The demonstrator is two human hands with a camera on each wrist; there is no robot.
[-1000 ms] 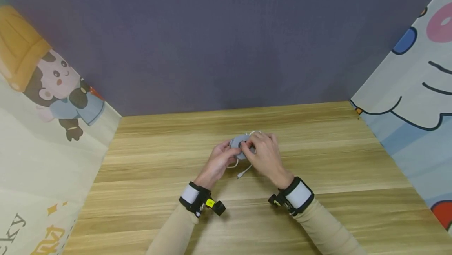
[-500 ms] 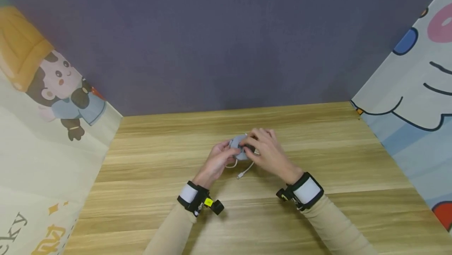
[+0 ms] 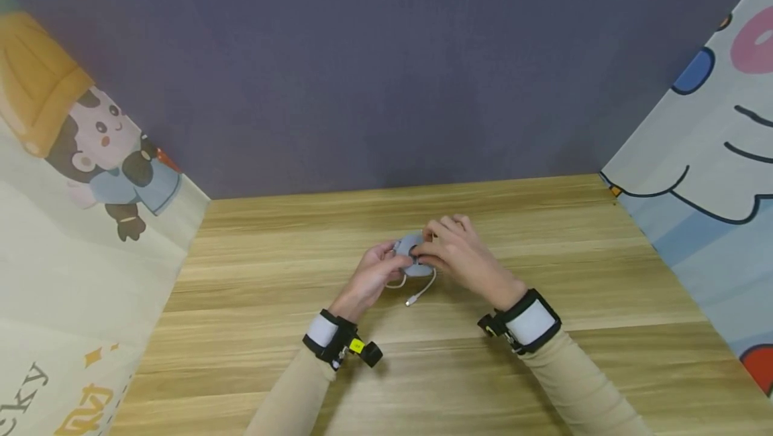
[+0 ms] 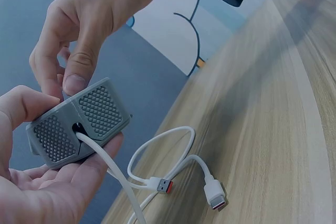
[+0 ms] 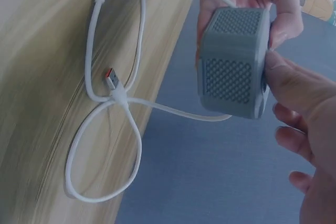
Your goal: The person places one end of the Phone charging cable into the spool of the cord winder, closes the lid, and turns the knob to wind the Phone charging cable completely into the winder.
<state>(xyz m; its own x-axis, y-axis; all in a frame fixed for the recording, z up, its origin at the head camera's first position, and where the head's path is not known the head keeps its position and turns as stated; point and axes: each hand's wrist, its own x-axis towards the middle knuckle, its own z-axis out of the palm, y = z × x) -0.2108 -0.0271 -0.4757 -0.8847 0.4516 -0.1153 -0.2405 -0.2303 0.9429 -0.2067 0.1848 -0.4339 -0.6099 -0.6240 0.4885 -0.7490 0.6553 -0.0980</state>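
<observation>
Both hands up at mid-table, and the grey box (image 3: pixel 412 253) sits right between them, lifted just off the table (image 3: pixel 543 369). Left hand (image 3: pixel 374 275) has it from below and the near side: in the left wrist view the box (image 4: pixel 79 121) lies in the curled fingers, thumb on its top-left corner, so that's a proper hold. Right hand (image 3: pixel 455 255) comes in from the far-right side, thumb (image 4: pixel 79 74) pressed on the box's upper edge, other fingers bent round behind; pinching an edge, not carrying. How far those back fingers wrap, can't tell.

The cable (image 4: pixel 157 166) is the thing to watch. It exits a slot in the box's meshed face, drops down toward the person, and loops on the table below and slightly right of the box. Two plugs lie at the loose end: USB-A w/ orange tongue (image 5: pixel 111 80) and a white plug (image 4: pixel 216 193), close together, both flat on the wood.

So: box axis runs roughly left-right between the hands, cable hangs off the near side. The left hand is the nearer one to the slot; the right hand is nearer the top edge. Plugs are below both hands, neither hand touching them.
</observation>
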